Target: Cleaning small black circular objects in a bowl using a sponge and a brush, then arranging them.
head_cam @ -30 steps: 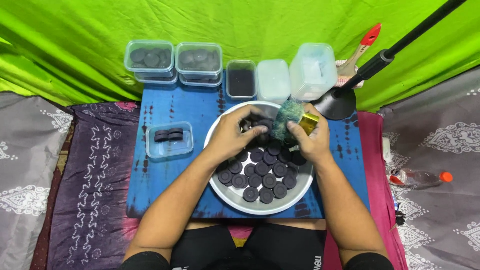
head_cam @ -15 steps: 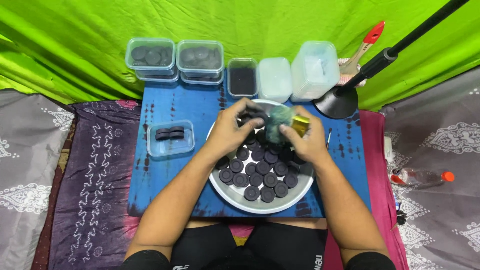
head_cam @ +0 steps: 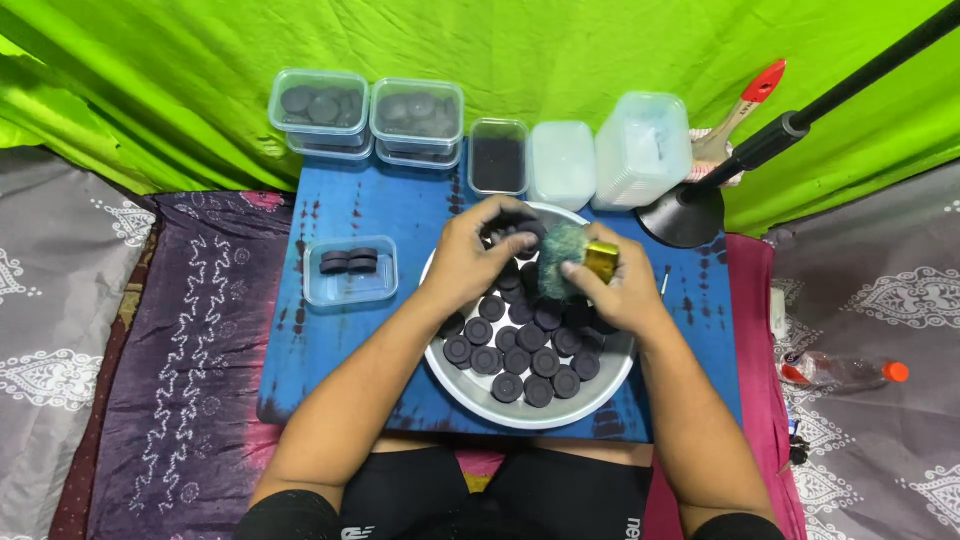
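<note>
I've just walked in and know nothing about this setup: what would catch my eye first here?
Probably the round metal tray of black discs in the middle of the blue board. Above it, the left hand holds a disc while the right hand presses a brush with a gold ferrule against it. Behind, clear tubs line the bright green cloth.

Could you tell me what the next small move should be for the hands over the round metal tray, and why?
Probably sweep the brush in the right hand across the black disc pinched in the left hand. The bristles sit right beside that disc, both raised over the metal tray of similar discs, while the small clear container to the left holds only a few.
</note>
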